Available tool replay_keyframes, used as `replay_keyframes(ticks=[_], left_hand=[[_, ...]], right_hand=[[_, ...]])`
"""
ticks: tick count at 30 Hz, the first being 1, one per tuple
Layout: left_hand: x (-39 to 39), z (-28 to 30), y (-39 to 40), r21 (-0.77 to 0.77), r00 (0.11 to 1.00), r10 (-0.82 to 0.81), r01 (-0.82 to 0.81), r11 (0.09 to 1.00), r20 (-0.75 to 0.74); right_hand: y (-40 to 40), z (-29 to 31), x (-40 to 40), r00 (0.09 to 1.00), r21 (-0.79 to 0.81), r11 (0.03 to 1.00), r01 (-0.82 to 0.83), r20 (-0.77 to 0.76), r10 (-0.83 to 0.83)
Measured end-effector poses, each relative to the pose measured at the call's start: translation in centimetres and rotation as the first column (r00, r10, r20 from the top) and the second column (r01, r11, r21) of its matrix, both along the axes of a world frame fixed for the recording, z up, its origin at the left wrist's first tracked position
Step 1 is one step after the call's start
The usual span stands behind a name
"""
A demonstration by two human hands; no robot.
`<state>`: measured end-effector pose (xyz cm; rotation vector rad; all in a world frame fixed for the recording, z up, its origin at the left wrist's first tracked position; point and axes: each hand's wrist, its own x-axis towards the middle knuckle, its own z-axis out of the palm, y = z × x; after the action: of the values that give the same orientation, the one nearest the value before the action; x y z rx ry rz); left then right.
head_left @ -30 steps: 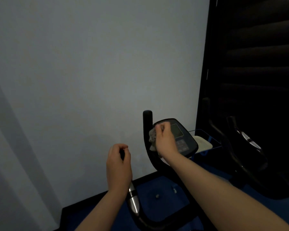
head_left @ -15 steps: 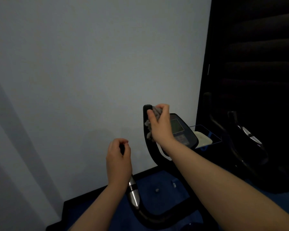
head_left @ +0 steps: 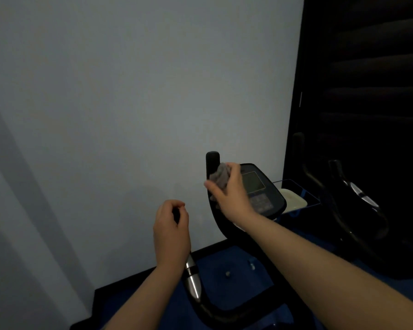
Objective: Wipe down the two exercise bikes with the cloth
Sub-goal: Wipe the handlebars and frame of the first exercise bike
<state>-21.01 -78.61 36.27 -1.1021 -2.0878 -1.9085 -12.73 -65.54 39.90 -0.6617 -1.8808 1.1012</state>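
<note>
Gripping the crumpled grey cloth [head_left: 220, 177], the right hand [head_left: 231, 194] has its fingers curled round the wad and presses it against the upright black handlebar post [head_left: 212, 163] of the near exercise bike, just left of the dark oval console [head_left: 260, 189]. A second ago the cloth lay on the console face; half a second ago it sat at the post's tip; now it is a little lower on the post, with the rounded tip bare above it. This reads as the wiping passing from the screen to the right-hand grip, stroke by stroke down its length.

The left hand [head_left: 172, 232] stays wrapped round the other black handlebar, fingers closed over it above the silver sensor band [head_left: 192, 277], steadying the bike as before.

In the head view's right part, the second black exercise bike [head_left: 358, 201] stands near the dark slatted blind, apart from both hands. Between the bikes sits a pale pad in a blue-edged tray [head_left: 293, 198]. Judging by this, the first bike's handlebars are only partly done and the second bike is not yet begun.
</note>
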Motion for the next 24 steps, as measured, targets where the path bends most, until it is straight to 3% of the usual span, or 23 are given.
replay_keyframes(ticks=[2, 3, 5, 7, 10, 12, 14, 21, 24], left_hand=[[0.1, 0.1, 0.1, 0.010, 1.000, 0.006, -0.006, 1.000, 0.000], [0.1, 0.1, 0.1, 0.011, 1.000, 0.008, -0.008, 1.000, -0.002], [0.1, 0.1, 0.1, 0.012, 1.000, 0.007, -0.007, 1.000, -0.002], [0.1, 0.1, 0.0, 0.008, 1.000, 0.010, -0.010, 1.000, -0.001], [0.1, 0.1, 0.0, 0.003, 1.000, 0.003, -0.003, 1.000, -0.004], [0.1, 0.1, 0.0, 0.008, 1.000, 0.001, -0.001, 1.000, -0.013], [0.1, 0.0, 0.1, 0.009, 1.000, 0.001, -0.001, 1.000, -0.010], [0.1, 0.0, 0.0, 0.002, 1.000, -0.006, 0.006, 1.000, 0.006], [0.1, 0.1, 0.0, 0.004, 1.000, -0.001, 0.001, 1.000, -0.007]], right_hand=[[0.7, -0.4, 1.4, 0.994, -0.059, 0.993, -0.101, 0.042, 0.104], [1.0, 0.1, 1.8, 0.988, -0.141, 0.977, -0.157, -0.014, 0.157], [1.3, 1.8, 1.4, 0.980, -0.225, 0.962, -0.154, -0.158, 0.120], [0.4, 3.3, -0.2, 0.982, -0.181, 0.983, -0.042, -0.191, 0.006], [-1.6, 2.2, -1.3, 0.974, 0.093, 0.970, 0.224, 0.017, -0.226], [-1.7, 1.1, -0.2, 0.952, 0.146, 0.966, 0.213, 0.193, -0.239], [-0.9, 0.9, 0.8, 0.920, 0.078, 0.985, 0.155, 0.352, -0.172], [-2.3, 3.2, -0.8, 0.892, 0.169, 0.937, 0.306, 0.293, -0.344], [-2.9, 0.2, 1.2, 0.838, 0.363, 0.904, 0.227, 0.401, -0.371]])
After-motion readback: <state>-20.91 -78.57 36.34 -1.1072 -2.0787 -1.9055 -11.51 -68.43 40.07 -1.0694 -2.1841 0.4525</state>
